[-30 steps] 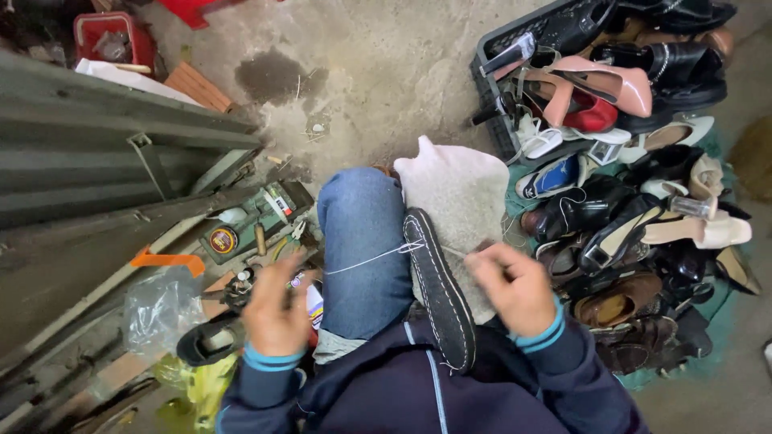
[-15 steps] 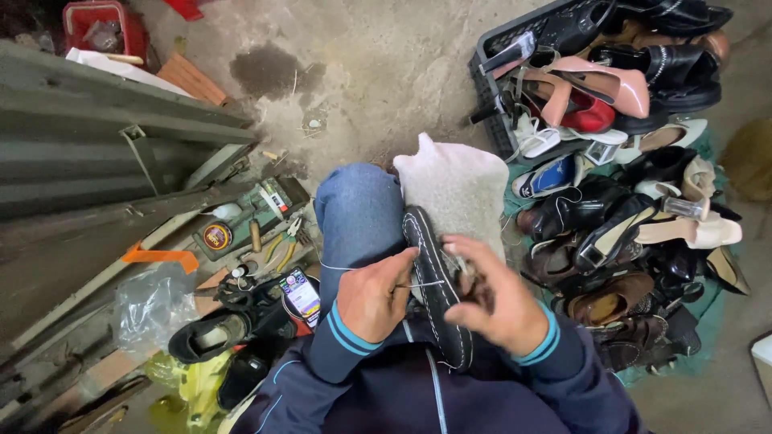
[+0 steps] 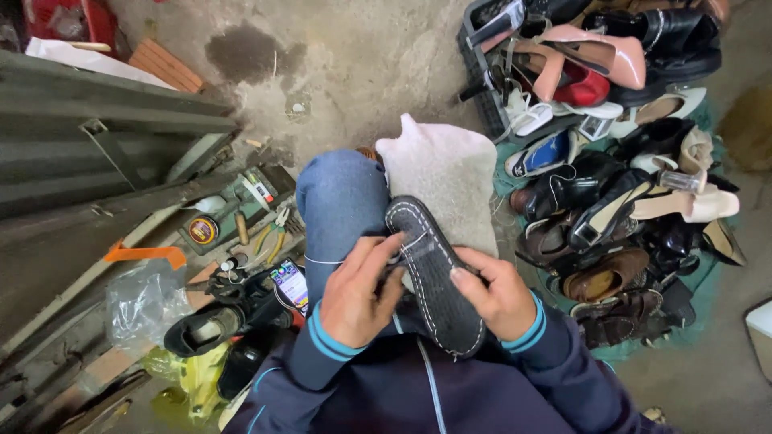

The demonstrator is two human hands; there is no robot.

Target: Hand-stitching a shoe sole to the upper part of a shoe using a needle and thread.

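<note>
Shoes and tools crowd both sides.
The left hand (image 3: 354, 293) pinches thread (image 3: 322, 260); the right hand (image 3: 503, 293) grips the shoe (image 3: 430, 273). A shoe pile (image 3: 619, 185) sits right, tools (image 3: 241, 225) left, bare floor (image 3: 378, 64) ahead.

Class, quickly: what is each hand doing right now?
Left hand: closed, pinching the white thread at the shoe sole.
Right hand: closed, gripping the shoe sole's edge.

Matt black rubber sole (image 3: 430, 273) — white stitching, rough concrete floor (image 3: 362, 64), glossy leather shoes (image 3: 611, 201)

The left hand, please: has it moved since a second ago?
Yes. The left hand moved right, from the tool clutter to the dark stitched shoe sole beside the blue-jeaned knee.
</note>
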